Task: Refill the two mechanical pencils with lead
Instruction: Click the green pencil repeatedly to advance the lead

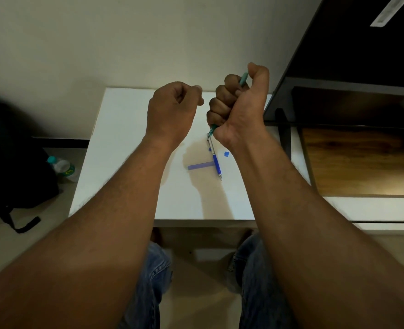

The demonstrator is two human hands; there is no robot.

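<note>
My right hand (239,105) is raised above the white table (129,162) and grips a teal mechanical pencil (243,79) in a fist, its top end by my thumb and its tip poking out below. My left hand (172,108) hovers just left of it, thumb and fingertips pinched together; whatever they hold is too small to see. A blue mechanical pencil (215,161) lies on the table with its tip toward me. A blue lead case (199,166) lies beside it, and a small blue cap (226,154) sits to the right.
A dark shelf unit (338,67) with a wooden surface (362,162) stands at the right. A black backpack (11,167) and a water bottle (62,166) sit on the floor at the left. My knees in jeans are under the table's near edge.
</note>
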